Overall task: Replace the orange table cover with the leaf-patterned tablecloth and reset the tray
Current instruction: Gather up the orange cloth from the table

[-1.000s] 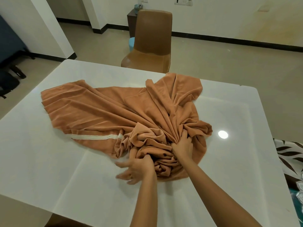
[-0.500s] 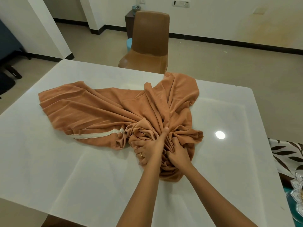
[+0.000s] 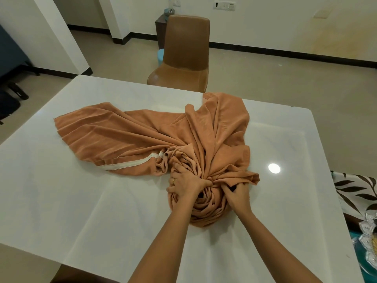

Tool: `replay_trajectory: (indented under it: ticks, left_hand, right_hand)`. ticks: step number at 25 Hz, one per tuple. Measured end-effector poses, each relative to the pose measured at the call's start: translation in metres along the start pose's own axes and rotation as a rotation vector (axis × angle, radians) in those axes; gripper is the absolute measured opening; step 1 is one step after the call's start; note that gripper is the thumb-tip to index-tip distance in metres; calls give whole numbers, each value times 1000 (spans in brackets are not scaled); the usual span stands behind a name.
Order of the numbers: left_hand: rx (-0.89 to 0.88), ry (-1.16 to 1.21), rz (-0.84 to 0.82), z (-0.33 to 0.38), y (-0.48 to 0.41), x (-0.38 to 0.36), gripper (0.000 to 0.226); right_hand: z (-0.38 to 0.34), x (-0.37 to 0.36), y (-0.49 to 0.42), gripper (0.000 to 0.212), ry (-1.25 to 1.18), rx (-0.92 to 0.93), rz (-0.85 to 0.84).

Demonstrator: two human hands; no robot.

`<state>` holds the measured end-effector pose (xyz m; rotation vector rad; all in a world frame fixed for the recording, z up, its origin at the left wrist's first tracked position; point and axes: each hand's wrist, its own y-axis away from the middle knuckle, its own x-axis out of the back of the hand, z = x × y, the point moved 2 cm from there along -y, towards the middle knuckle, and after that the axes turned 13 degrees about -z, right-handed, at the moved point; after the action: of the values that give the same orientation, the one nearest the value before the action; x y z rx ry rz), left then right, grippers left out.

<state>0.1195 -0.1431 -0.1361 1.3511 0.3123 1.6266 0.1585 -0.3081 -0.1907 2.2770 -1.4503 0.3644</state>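
While viewed from the head camera, the work surface is a white table (image 3: 61,201) with a glossy top and rounded corners; a round light reflection (image 3: 274,168) shows on its right half. Beyond the far edge stands a brown chair (image 3: 185,54) with a smooth moulded back and seat. The floor (image 3: 265,74) is beige, and the white walls meet it at a black skirting. A switch plate (image 3: 224,6) is mounted on the far wall.

The orange table cover (image 3: 142,139) lies on the table, bunched rather than spread. One wing fans out flat toward the left; another reaches the far edge near the chair. All folds converge on a tight, coiled bundle at the near centre. The fabric is soft, matt and heavily pleated. A pale trim strip (image 3: 126,165) runs along one hem.

The left hand (image 3: 185,182), with a ring (image 3: 174,181) on one finger, grips the gathered folds with curled fingers. The right hand (image 3: 236,196) clutches the bundle just beside it, fingers dug into the cloth.

At the right edge, off the table, lies the leaf-patterned tablecloth (image 3: 355,186), white with dark leaves. Below it sits a silvery scalloped item (image 3: 369,231), partly cut off.
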Motion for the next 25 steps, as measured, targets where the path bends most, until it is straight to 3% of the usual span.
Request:
replay_trajectory:
  ticks: [2,5,7,12,18,22,25]
  left_hand:
    - [-74,-105,-45,-4,-2,1,150]
    - [-192,-280,-131,-12,-1,0,148]
    - [-283,-400,-180,-17,-2,1,146]
    - [-457,-682,-249,-24,1,1,139]
    - [-704,-1238,-287,-17,12,-6,136]
    - [-830,-1558,-269,-1,16,-13,135]
    - [-905,-1646,-223,5,9,-4,132]
  right_hand:
    - [7,-12,-2,61,-4,-81,95]
    - [8,-8,-3,63,-196,-136,308]
    - [11,1,-12,65,-279,-156,337]
    - [5,19,-44,59,-271,-256,115]
    - [-23,41,-78,94,-174,-129,-224]
    - [-37,31,-90,79,-2,-73,-377]
    - [-34,21,-87,59,119,-54,-530]
